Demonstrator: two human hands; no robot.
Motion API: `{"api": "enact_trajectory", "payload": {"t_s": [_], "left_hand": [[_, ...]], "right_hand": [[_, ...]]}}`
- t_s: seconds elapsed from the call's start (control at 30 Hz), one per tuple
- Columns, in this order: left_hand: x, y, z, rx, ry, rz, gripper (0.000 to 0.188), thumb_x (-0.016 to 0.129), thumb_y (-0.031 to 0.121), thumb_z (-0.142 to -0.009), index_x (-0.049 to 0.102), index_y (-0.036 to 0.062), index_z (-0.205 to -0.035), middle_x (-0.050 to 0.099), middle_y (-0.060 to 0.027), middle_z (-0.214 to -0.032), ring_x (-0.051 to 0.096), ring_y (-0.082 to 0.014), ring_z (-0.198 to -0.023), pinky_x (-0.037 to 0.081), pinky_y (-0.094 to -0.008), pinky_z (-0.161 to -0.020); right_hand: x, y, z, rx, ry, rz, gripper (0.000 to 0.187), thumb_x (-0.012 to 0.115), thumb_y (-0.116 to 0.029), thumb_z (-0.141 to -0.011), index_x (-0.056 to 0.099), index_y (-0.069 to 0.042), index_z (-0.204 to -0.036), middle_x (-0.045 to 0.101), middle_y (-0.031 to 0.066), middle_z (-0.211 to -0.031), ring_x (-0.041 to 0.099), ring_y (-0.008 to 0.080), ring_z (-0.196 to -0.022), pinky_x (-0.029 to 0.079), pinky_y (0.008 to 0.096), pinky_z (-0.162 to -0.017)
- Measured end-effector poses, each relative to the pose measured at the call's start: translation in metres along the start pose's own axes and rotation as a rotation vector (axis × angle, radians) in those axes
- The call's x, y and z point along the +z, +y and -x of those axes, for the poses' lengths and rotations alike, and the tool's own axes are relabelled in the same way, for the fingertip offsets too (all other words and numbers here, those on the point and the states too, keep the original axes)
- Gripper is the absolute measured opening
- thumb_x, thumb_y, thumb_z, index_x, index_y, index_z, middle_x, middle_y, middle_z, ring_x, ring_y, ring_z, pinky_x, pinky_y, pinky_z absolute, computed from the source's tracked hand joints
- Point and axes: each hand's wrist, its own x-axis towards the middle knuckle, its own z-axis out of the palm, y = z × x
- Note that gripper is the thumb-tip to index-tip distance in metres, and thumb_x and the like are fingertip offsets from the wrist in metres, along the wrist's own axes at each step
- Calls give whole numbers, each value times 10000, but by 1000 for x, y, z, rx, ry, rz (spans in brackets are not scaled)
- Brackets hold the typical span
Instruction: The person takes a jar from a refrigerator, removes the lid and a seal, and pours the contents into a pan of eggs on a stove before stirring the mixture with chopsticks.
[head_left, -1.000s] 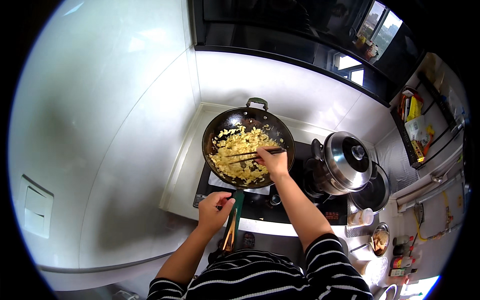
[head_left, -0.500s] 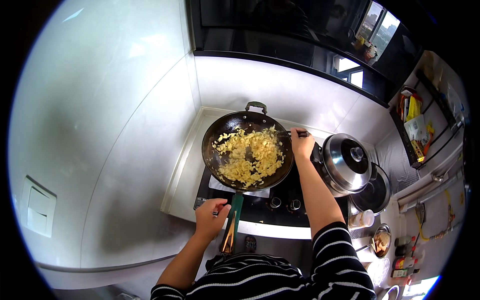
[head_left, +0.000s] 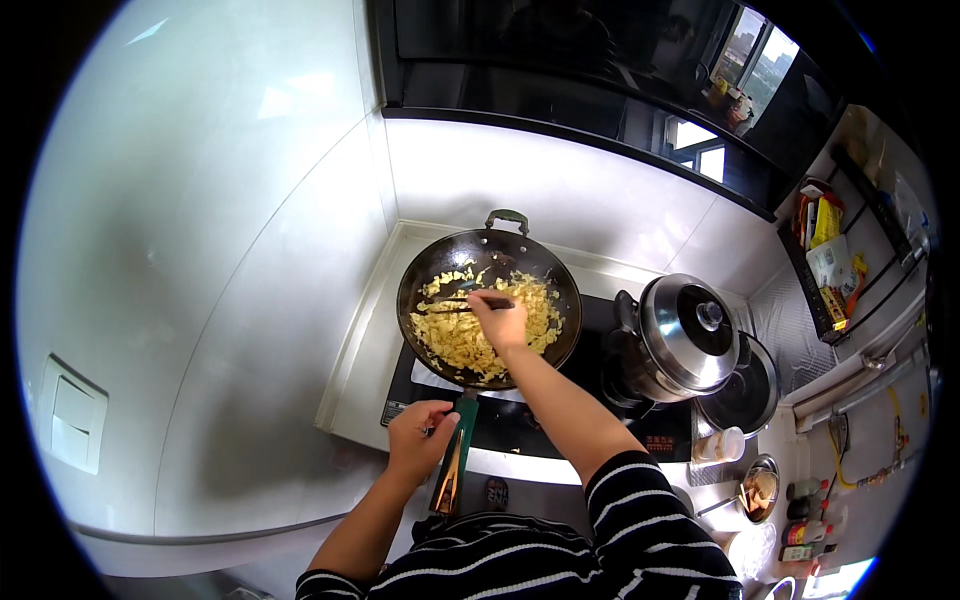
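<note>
Visibly crumbly yellow food | dark wok | right fingers clamped on chopsticks | left fingers: cannot tell

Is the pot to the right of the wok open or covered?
Covered: a domed lid, dark in the middle with a knob, sits on the pot and hides its contents.

Wide fisheye view from the head. We look from the left one of two head-worn cameras, facing down and forward over the striped shirt at the lower edge. We see the wok near the centre, close enough for both bare forearms to show. Above, the glossy black panel bows along its lower edge toward the dark rim.
</note>
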Motion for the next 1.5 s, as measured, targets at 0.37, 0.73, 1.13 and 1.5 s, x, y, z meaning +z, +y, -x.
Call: {"api": "enact_trajectory", "payload": {"t_s": [0.37,0.73,1.13,1.5], "left_hand": [[-1,-3,0,4,16,10,180,734,94,-815,692,3,-964,695,-101,-852,651,-153,-711,522,-270,-675],[0,-1,0,7,8,-13,183,735,94,-816,688,-4,-963,686,-96,-825,640,-148,-692,520,-269,-669],[1,-5,6,9,15,4,173,734,82,-813,693,-2,-960,690,-101,-836,654,-149,-707,531,-267,-673],[-2,-2,11,-30,17,41,172,735,91,-822,700,4,-966,697,-94,-849,654,-134,-719,530,-260,-680]], "right_hand": [[-137,17,-84,-109,372,388,257,733,-295,-764,744,-39,-787,703,186,-745,704,345,-742,548,391,-693],[-56,-60,8,276,-237,-83,192,757,-156,-779,733,26,-835,718,85,-752,692,142,-645,534,258,-592],[-170,-19,-57,83,215,318,197,705,-215,-784,738,-21,-796,701,122,-661,708,213,-610,553,332,-606],[-103,-53,9,300,-252,-65,140,742,-104,-798,713,33,-817,700,77,-735,672,136,-626,529,259,-550]]}}
